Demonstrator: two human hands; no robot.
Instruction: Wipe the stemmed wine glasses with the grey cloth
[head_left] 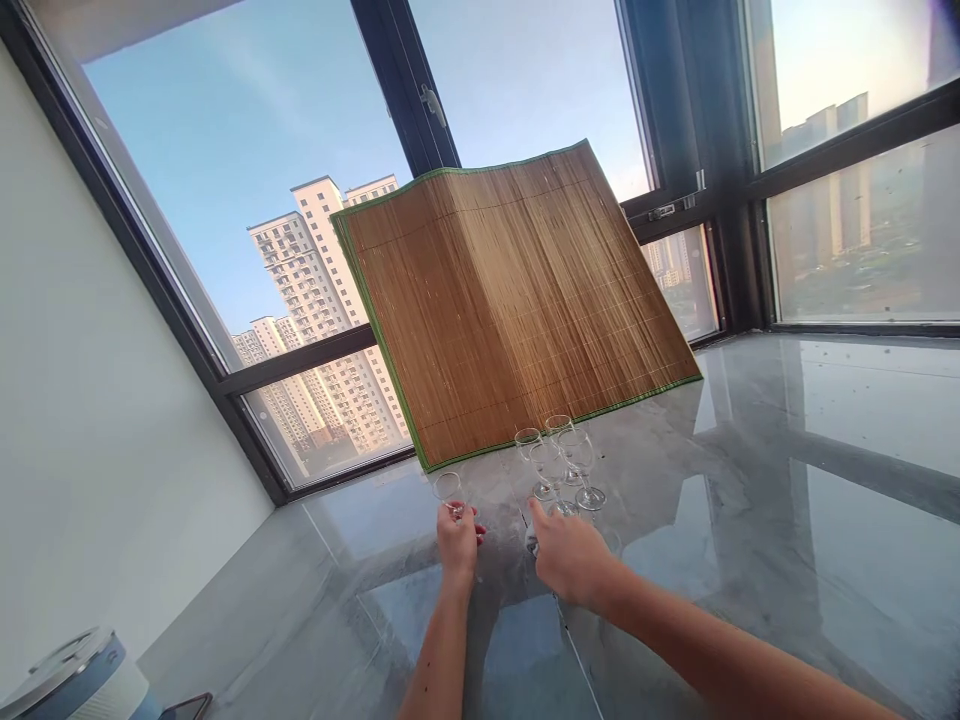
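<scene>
My left hand (pixel 456 540) is closed around a small clear stemmed glass (pixel 448 487), its bowl showing above the fingers. Just to the right, a cluster of several clear stemmed glasses (pixel 577 450) stands upright on the grey tiled surface (pixel 660 450). My right hand (pixel 570 555) is in front of that cluster, index finger stretched toward it and the other fingers curled. A small greyish-white bit shows at the curled fingers, too little to name. My right hand hides the feet of the nearest glasses.
A brown bamboo mat (pixel 517 300) with green edging leans against the dark-framed window behind the glasses. At the lower left are a blue and white lidded cup (pixel 82 680) and part of a dark-edged flat object (pixel 191 708). A white wall (pixel 90 350) bounds the left side.
</scene>
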